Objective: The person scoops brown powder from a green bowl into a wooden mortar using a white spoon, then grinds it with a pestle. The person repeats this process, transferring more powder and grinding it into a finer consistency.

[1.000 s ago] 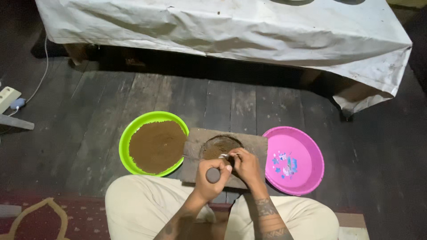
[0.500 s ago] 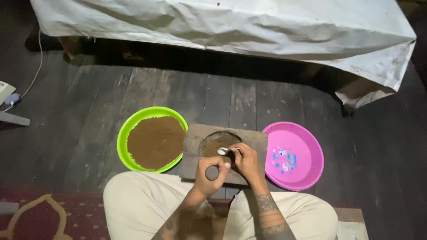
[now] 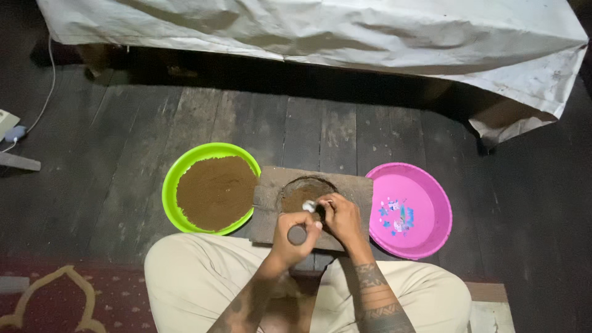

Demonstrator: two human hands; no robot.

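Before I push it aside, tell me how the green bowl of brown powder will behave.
The green bowl looks like thin plastic, so it would probably flex if gripped by the rim. The brown powder is heaped nearly to the rim, so it likely feels heavy and may spill if jolted. On the rough plank floor, it should drag, not glide.

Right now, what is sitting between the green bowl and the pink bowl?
In the head view, a wooden block with a round hollow of brown powder lies between the green bowl and pink bowl.
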